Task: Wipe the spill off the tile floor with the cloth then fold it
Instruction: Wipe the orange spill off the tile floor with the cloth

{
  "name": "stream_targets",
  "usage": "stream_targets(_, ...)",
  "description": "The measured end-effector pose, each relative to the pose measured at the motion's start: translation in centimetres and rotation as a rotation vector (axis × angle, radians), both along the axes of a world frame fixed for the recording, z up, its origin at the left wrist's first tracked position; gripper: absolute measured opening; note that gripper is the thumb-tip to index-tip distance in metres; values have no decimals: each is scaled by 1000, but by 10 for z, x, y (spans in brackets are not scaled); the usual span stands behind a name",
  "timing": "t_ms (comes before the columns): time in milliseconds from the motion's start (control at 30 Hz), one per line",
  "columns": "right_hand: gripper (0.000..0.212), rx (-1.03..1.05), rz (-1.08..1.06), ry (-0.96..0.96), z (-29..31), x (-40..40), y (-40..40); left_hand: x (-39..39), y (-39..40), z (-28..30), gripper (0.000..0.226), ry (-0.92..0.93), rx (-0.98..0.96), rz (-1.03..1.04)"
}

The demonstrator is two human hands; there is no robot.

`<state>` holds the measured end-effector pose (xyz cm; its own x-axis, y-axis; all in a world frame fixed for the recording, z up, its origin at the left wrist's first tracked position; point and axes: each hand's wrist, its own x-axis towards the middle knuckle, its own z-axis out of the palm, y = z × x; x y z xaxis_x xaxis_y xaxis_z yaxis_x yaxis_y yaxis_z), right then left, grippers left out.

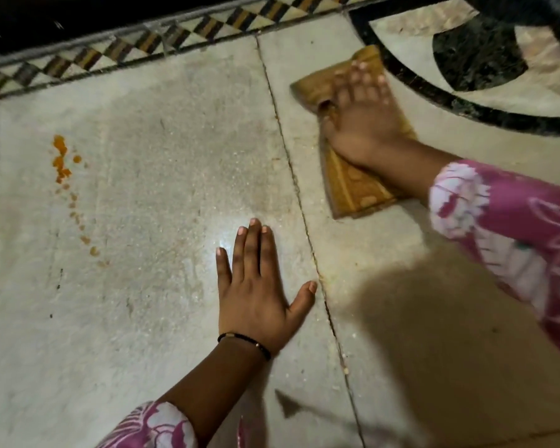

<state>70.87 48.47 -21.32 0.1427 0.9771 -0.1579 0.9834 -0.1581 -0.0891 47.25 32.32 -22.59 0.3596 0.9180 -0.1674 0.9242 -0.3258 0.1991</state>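
- We are kneeling over a pale tile floor, edged by a checkered border at the top.
- Our right hand is pressing down flat on the folded yellow cloth, fingers blurred, right of the grout line.
- Our left hand is lying open, palm on bare tile.
- The orange spill is sitting well apart, far left.

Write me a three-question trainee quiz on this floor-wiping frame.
1. True or false: the orange spill is already wiped away.
2. Which hand presses on the yellow-brown cloth: A left hand, B right hand?
3. Fill in: the left hand lies flat on the tile ____.

Key: 1 false, the drops sit far left of the cloth; 2 B; 3 floor.
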Motion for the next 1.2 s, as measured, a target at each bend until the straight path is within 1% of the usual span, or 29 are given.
stream_targets(100,66,13,221,48,-5,-62,-8,0,0,0,92,3,10,-3)
stream_targets(200,67,54,471,89,-10,-81,-68,0,1,-2,91,0,27,1)
stream_targets(267,69,24,553,98,-8,-59,-109,-1,0,-3,89,-8,35,-1)
stream_targets(333,71,-8,639,79,-5,-19,-128,-2,0,-4,90,-24,30,-2)
stream_targets(433,74,-79,712,31,4,40,-111,0,0,-4,92,-18,21,3)
stream_targets(467,73,-81,676,24,4,50,-95,0,-1,-4,92,-15,15,6)
stream_targets(500,72,-62,583,23,5,50,-78,1,-1,-3,91,-17,8,8)
stream_targets(600,69,35,134,31,-2,2,-28,0,0,-3,91,-26,-1,8)
stream_targets(633,69,30,38,30,-4,-25,-19,-1,-1,-3,91,-19,-1,9)
stream_targets(667,70,35,13,31,-7,-50,-16,0,-1,-3,91,-15,0,12)
stream_targets(700,70,44,61,46,-9,-73,-20,0,0,-3,91,-10,0,11)
stream_targets(767,68,66,267,94,-8,-98,-48,0,0,-4,90,-4,6,4)
stream_targets(800,68,71,352,107,-6,-99,-67,-1,1,-5,91,-4,10,0)
stream_targets(867,69,48,406,136,-6,-82,-107,-2,0,-5,91,-12,13,-3)
stream_targets(933,71,37,373,134,-8,-48,-139,-2,0,-5,91,-11,17,-3)
stream_targets(967,72,45,328,100,-7,-26,-149,-1,0,-5,92,-13,14,-2)
stream_targets(1067,71,28,140,31,-7,20,-138,0,-1,-4,92,-21,6,2)
stream_targets(1133,69,43,55,36,-7,18,-108,0,-1,-3,92,-14,-1,0)
stream_targets(1200,68,76,97,41,-7,-3,-84,0,-1,-3,92,-10,-5,4)
